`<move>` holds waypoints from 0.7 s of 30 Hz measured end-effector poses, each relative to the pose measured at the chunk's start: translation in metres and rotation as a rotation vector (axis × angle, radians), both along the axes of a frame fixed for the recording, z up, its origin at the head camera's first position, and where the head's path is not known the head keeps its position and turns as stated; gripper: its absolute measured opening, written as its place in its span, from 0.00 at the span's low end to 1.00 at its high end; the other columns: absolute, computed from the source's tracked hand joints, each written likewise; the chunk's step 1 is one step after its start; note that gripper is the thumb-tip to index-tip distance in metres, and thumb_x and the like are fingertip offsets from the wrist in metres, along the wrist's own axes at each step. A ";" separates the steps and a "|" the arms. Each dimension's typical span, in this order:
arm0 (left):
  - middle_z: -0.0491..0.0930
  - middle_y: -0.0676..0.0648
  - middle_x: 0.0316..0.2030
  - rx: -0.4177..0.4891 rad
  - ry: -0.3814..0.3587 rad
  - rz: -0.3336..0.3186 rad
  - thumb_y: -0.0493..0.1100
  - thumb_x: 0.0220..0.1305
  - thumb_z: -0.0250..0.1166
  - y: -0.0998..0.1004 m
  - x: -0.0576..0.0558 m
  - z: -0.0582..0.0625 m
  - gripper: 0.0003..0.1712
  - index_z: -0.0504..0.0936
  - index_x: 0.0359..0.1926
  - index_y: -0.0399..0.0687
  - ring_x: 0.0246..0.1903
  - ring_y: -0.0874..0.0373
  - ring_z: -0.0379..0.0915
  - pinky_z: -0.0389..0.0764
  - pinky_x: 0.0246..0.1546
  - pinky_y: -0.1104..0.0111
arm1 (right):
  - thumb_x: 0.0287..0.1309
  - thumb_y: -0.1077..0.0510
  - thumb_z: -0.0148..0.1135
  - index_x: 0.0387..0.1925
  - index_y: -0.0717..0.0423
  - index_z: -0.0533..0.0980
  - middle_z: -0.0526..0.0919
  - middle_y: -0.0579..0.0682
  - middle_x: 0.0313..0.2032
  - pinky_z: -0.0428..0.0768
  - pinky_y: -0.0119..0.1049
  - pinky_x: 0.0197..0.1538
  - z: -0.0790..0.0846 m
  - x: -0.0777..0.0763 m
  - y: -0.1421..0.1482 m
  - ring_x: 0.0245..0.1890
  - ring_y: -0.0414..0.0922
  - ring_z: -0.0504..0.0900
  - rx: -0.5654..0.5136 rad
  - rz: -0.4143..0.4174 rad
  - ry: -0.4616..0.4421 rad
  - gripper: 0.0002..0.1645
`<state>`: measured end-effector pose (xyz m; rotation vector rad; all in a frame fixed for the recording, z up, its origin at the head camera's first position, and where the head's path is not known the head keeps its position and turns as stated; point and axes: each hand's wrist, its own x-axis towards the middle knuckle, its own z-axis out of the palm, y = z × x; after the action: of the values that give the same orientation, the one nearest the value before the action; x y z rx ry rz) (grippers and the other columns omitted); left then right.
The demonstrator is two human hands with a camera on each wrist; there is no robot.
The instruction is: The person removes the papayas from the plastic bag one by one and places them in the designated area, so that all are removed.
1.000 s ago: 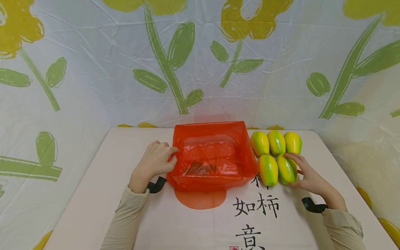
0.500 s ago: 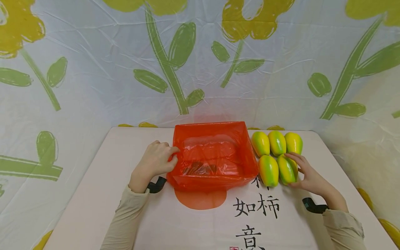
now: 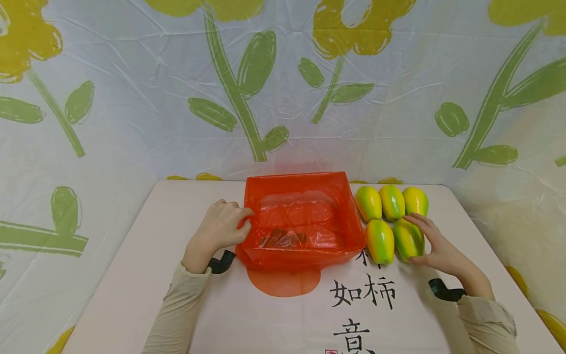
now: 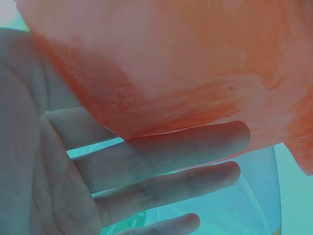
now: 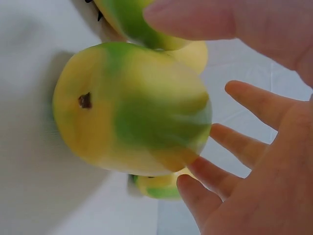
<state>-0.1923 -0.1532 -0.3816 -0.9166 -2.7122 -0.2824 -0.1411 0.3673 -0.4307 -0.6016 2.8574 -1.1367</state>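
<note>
In the head view my left hand [image 3: 222, 225] pinches the left rim of an open red plastic bag [image 3: 294, 258]. Its thumb and index finger are at the film; the other fingers [image 4: 190, 183] stretch along the outside in the left wrist view. My right hand [image 3: 442, 250] spreads around the near-right mango [image 3: 408, 240], a glossy yellow-green fruit lying on the table. In the right wrist view the thumb [image 5: 195, 19] is above this mango [image 5: 132, 107], and the spread fingers lie along its far side. Whether a fingertip touches it I cannot tell.
Several more mangoes stand close together: one [image 3: 379, 242] to the left of it, others [image 3: 391, 202] in a row behind. The bag stands directly left of them, with clear-looking film inside. A pale table [image 3: 168, 221] with black writing [image 3: 362, 290] meets a flower-printed cloth [image 3: 146, 113].
My right hand's fingers have spread a little wider, away from the near-right mango, which has turned slightly in place. The left hand and the bag have stayed where they were.
</note>
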 end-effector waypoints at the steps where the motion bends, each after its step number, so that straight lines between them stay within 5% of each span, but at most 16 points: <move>1: 0.64 0.56 0.12 0.002 -0.002 0.000 0.38 0.53 0.58 0.000 0.000 0.000 0.13 0.87 0.35 0.45 0.15 0.59 0.60 0.68 0.27 0.64 | 0.36 0.68 0.76 0.71 0.61 0.58 0.48 0.70 0.71 0.49 0.81 0.54 0.000 0.000 0.000 0.67 0.75 0.48 0.001 -0.001 -0.002 0.58; 21: 0.66 0.57 0.13 0.015 0.001 -0.013 0.37 0.52 0.58 0.000 -0.002 -0.003 0.13 0.87 0.36 0.45 0.15 0.60 0.60 0.68 0.26 0.64 | 0.35 0.69 0.76 0.71 0.63 0.58 0.46 0.74 0.70 0.50 0.82 0.53 -0.001 0.000 0.003 0.66 0.77 0.46 0.021 -0.031 -0.046 0.58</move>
<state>-0.1947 -0.1534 -0.3842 -0.9297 -2.7007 -0.3046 -0.1406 0.3704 -0.4313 -0.5247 2.8459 -1.1081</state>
